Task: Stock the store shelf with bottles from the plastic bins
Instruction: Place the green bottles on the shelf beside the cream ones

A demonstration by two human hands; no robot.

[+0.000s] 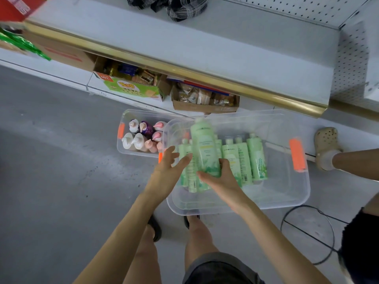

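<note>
Green plastic sits between the right fingers [206, 175] and thumb, which curl round the lower end of one bottle [203, 144]. The right hand [220, 181] holds it tilted above the clear bin [291, 201], cap end toward the shelf. The left fingers [184, 160] are spread wide and straight, holding nothing, and the left hand [166, 173] hovers over the bin's left rim, just beside the bottle. Inside the bin the other green bottles [256, 158] lie side by side. Past the bin's far left corner stands a second bin [122, 146] of cream and pink bottles [139, 140]. Beyond the bin runs the white shelf [205, 48], with a checked cloth [178, 7] at its back. The step in hand looks like lifting one bottle out. Next it probably needs carrying over the bin's far wall and standing upright on the shelf, perhaps steadied by the left hand.
</note>
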